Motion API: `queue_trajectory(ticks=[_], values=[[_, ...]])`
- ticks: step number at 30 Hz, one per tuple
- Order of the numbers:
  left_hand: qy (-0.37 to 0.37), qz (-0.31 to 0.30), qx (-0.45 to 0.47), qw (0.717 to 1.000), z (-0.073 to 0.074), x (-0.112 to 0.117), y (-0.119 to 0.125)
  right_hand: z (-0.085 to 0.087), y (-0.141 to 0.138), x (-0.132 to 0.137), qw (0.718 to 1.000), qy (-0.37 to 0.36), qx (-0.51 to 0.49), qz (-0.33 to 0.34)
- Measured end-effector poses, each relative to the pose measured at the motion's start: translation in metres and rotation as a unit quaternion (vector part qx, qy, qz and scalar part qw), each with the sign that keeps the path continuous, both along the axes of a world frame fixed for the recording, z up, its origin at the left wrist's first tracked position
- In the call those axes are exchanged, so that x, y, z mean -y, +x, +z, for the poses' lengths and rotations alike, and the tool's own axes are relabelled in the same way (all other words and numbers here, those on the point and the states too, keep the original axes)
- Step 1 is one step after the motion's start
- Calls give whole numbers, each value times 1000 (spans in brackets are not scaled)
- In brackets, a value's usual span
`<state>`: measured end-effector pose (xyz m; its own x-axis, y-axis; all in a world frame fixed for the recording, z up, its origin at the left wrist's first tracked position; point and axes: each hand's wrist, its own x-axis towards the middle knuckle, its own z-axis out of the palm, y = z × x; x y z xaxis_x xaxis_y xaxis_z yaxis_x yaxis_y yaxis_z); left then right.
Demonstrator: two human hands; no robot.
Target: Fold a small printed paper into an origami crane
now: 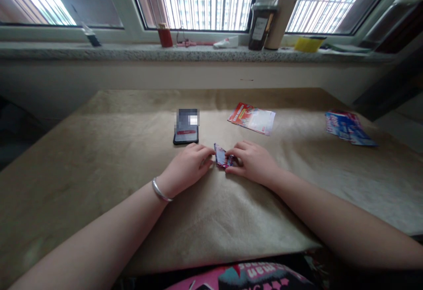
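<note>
A small piece of folded printed paper, purple and white with some red, stands partly raised off the table between my two hands. My left hand, with a silver bangle at the wrist, pinches its left edge with thumb and fingertips. From the other side my right hand has its curled fingers closed on the paper's right part, covering some of it. Just beyond my left hand lies a phone with a lit, partly blurred screen.
A cream cloth covers the table. Farther off lie a red-and-white leaflet and, at the right, several blue printed sheets. On the windowsill stand a red lighter-like object, a dark lidded container and a yellow item.
</note>
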<state>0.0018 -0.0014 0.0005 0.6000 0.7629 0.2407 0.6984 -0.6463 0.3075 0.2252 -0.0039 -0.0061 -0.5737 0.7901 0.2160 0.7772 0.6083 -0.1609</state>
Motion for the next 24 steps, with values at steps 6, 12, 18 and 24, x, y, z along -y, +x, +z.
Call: queue_trajectory(ticks=[6, 12, 18, 24], values=[[10, -76, -32, 997, -1, 2, 1, -2, -2, 0, 1000, 17, -8, 19], [10, -68, -31, 997, -6, 3, 2, -4, -1, 0, 995, 31, -65, 71], [-7, -92, -44, 995, -9, 2, 2, -8, 5, -7, 991, 4, -105, 88], [28, -131, -40, 990, -4, 4, 3, -11, 5, -11, 992, -6, -91, 82]])
